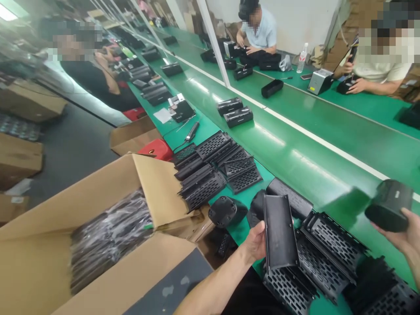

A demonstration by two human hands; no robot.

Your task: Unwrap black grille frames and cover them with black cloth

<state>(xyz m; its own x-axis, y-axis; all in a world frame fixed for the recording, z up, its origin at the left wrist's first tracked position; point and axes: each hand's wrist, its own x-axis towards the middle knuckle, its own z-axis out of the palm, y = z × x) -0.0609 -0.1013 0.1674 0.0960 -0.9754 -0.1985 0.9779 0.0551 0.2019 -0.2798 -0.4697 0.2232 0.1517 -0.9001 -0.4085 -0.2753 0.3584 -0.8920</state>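
Observation:
My left hand (255,241) grips a long black curved plastic panel (278,232), held upright above a pile of black perforated grille shells (328,251) on the green bench. My right hand (405,236) holds a black speaker body (389,205) by its end, out over the green conveyor belt (311,144) at the right edge. A black end cap piece (227,211) lies on the bench just left of my left hand.
A second stack of grille shells (216,168) lies further up the bench. An open cardboard box (98,245) of bagged black parts stands at the left. Finished speakers (234,112) sit on the belt. Three other people work along the line.

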